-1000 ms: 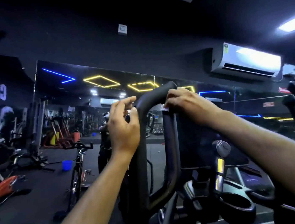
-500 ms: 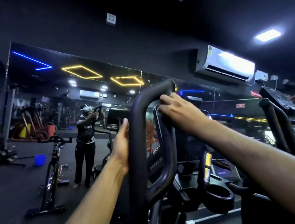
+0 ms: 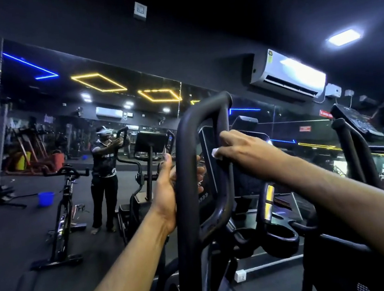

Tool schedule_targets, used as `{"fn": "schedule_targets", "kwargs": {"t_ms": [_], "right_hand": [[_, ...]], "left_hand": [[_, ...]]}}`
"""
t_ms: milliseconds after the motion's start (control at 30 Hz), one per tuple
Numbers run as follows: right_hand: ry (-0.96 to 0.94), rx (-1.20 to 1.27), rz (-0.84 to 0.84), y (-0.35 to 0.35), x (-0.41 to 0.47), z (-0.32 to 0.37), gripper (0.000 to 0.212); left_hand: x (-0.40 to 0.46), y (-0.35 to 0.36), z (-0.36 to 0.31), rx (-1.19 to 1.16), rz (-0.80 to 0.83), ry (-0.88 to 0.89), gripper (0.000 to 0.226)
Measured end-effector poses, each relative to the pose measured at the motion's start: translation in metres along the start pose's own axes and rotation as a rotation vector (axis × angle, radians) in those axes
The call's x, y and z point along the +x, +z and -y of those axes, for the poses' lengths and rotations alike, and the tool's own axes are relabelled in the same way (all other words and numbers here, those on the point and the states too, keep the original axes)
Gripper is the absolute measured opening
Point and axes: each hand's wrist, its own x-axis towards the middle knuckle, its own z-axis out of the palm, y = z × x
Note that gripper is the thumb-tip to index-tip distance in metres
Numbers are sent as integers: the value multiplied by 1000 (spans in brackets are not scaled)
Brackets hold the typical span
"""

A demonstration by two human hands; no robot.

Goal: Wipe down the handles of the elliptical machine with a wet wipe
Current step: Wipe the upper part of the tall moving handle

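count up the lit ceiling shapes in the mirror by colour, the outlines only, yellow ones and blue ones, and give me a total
Yellow diamond outlines: 2, the left yellow diamond and the right yellow diamond
Blue angled line: 1, the blue line at upper left
Total: 3
A small yellow glint shows beside the handle; too little of it shows to count.

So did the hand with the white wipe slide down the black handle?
Yes. The right hand with the white wet wipe slid down the black loop handle, away from its top bend.
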Motion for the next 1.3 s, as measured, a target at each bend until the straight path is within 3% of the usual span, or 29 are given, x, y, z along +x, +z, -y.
{"fn": "schedule_targets", "kwargs": {"t_ms": [200, 367, 533, 700, 933, 1067, 1167, 1300], "right_hand": [[143, 15, -98, 20, -1, 19, 15], [55, 44, -23, 14, -21, 27, 28], [186, 84, -120, 21, -7, 29, 10], [27, 39, 11, 24, -18, 49, 9], [122, 44, -40, 23, -19, 55, 7], [42, 70, 90, 26, -32, 72, 7], [135, 126, 131, 23, -37, 70, 17], [266, 176, 43, 34, -41, 97, 8]], "left_hand": [[-13, 1, 4, 24, -24, -15, 79], [-21, -1, 4, 38, -8, -28, 82], [-25, -1, 7, 57, -12, -24, 86], [-30, 1, 4, 60, -4, -38, 84], [-35, 3, 4, 63, -10, -51, 83], [-37, 3, 3, 82, -3, -54, 83], [-39, 4, 2, 80, 5, -56, 82], [-40, 3, 3, 65, 14, -51, 82]]}}
